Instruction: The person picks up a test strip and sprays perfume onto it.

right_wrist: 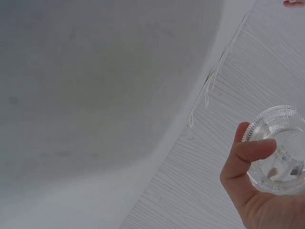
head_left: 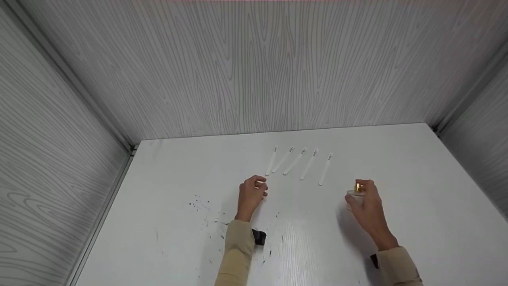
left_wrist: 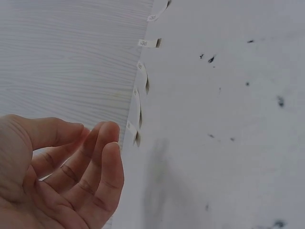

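Note:
My right hand [head_left: 369, 208] grips a clear round glass bottle [head_left: 357, 187] with a gold top, raised over the table's right side. In the right wrist view the thumb lies across the ribbed glass base [right_wrist: 285, 153]. Its gold top is hidden there. My left hand [head_left: 253, 194] hovers in the middle with loosely bent fingers. Nothing shows between its thumb and fingers [left_wrist: 110, 179] in the left wrist view. Just beyond it, several narrow white paper strips [head_left: 295, 161] lie fanned out in a row, each with dark print at its far end.
The white table [head_left: 170, 167] is bounded by grey wood-grain panels [head_left: 254, 71] at the back and both sides. Small dark specks [head_left: 198, 204] are scattered on its left and middle. A black wrist device [head_left: 259, 237] sits at the left cuff.

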Tool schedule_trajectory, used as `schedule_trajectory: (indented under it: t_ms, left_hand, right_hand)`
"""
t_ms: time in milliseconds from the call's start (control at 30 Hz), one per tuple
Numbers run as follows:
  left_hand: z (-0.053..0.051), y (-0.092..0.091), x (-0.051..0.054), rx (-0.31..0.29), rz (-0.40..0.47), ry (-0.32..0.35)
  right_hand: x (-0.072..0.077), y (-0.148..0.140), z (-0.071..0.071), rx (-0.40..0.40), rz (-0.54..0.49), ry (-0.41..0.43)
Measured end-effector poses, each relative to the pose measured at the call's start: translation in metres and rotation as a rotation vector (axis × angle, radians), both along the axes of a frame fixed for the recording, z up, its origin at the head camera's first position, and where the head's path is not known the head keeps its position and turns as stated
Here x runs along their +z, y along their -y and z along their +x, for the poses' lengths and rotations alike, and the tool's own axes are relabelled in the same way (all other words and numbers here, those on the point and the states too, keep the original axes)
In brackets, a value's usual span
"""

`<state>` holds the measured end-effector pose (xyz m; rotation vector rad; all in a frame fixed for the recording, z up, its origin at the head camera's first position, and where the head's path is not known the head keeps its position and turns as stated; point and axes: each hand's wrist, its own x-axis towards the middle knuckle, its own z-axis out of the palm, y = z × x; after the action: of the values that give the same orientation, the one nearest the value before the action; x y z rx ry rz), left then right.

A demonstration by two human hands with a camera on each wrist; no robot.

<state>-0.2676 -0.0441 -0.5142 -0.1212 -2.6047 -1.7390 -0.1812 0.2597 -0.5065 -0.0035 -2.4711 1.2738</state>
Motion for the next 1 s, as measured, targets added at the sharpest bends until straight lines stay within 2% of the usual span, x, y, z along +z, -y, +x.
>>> schedule_trajectory:
  t_ms: [167, 267, 367, 567, 733, 1000]
  left_hand:
    - [0.003, 0.001, 0.002, 0.005, -0.005, 0.000]
    - [0.004, 0.002, 0.002, 0.011, -0.017, -0.007]
    - [0.006, 0.004, 0.003, 0.012, -0.024, -0.019]
    - [0.010, 0.009, 0.003, -0.018, -0.005, -0.059]
    - [0.017, 0.015, 0.006, -0.017, 0.005, -0.064]
    - [0.028, 0.018, 0.009, -0.021, -0.025, -0.094]
  right_hand:
    - [0.001, -0.002, 0.001, 0.047, 0.012, 0.091]
    - [0.001, -0.004, 0.001, 0.068, 0.041, 0.119]
    - [0.000, -0.006, 0.000, 0.079, 0.096, 0.116]
    - [-0.005, -0.008, -0.005, 0.076, 0.199, 0.045]
    - [-0.007, -0.010, -0.008, 0.080, 0.205, 0.041]
    - [-0.008, -0.012, -0.012, 0.090, 0.200, 0.069]
